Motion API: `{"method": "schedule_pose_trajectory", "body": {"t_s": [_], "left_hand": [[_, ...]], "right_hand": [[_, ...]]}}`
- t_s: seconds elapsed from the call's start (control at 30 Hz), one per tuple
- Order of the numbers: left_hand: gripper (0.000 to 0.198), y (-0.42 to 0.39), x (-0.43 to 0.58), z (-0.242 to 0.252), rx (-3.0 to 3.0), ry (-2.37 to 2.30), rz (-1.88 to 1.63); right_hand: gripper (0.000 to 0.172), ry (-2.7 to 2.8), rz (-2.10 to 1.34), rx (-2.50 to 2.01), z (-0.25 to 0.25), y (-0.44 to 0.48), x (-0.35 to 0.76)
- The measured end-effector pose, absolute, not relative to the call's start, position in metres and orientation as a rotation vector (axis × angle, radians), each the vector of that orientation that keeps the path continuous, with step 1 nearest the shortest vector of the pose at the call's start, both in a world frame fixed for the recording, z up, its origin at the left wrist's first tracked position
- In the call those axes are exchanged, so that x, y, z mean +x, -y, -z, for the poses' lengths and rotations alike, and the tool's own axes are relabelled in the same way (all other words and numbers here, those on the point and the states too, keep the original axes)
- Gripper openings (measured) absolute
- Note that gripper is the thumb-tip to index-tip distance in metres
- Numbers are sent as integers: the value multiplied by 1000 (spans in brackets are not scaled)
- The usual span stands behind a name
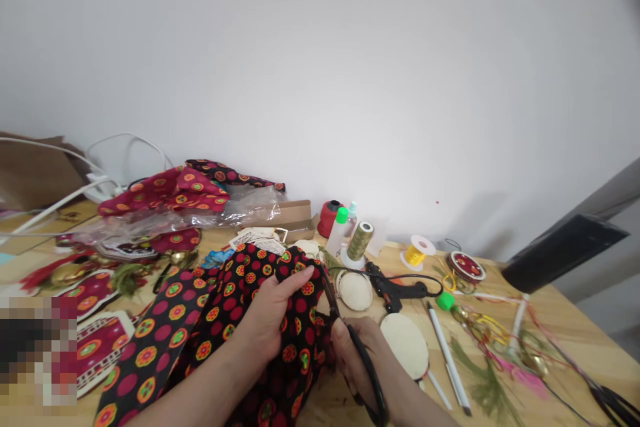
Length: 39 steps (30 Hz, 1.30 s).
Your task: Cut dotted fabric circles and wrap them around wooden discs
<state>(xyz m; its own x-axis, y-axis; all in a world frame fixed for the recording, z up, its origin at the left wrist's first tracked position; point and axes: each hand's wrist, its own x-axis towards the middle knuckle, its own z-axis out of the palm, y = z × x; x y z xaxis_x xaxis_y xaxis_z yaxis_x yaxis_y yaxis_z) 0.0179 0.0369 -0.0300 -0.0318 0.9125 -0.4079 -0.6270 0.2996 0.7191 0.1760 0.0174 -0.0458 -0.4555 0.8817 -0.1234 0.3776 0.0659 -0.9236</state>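
1. While the right hand [357, 350] grips the black scissors [369, 365], its fingers curled around the handles, the blades point away beside the patterned cloth [235, 300].
2. Left hand [273, 310]: thumb laid along the top, pinching the cloth, which drapes over the table's near centre; the fingers beneath are hidden.
3. Right of the right hand: large cream disc [404, 345], then white pen [447, 357].
4. Beyond: small cream disc [356, 291], glue gun [400, 291].
5. Farthest, near the wall [380, 93]: olive spool [360, 243], green-capped bottle [339, 233], red spool [328, 219].
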Motion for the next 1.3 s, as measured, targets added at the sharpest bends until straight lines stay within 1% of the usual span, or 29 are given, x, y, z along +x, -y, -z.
{"method": "schedule_pose_trajectory", "body": {"t_s": [0.17, 0.33, 0.43, 0.63, 0.77, 1.0, 1.13, 1.3], "left_hand": [[15, -38, 18, 27, 282, -1005, -1267], [21, -39, 17, 27, 169, -991, -1238], [21, -40, 17, 29, 146, -973, -1225], [23, -39, 17, 30, 189, -952, -1195], [18, -36, 17, 31, 282, -943, -1223], [3, -35, 19, 27, 397, -969, -1264], [0, -36, 19, 28, 382, -998, -1289], [5, -36, 18, 30, 408, -1004, -1302]], "right_hand": [[63, 1935, -1380, -1284, 50, -12, 177], [61, 1950, -1340, -1241, 43, -13, 176], [62, 1955, -1306, -1250, 39, -14, 176], [63, 1890, -1442, -1220, 53, -16, 177], [61, 1830, -1461, -1235, 63, -17, 178], [63, 1877, -1425, -1242, 57, -17, 179], [61, 1873, -1427, -1234, 60, -17, 181], [59, 1818, -1437, -1236, 67, -16, 181]]}}
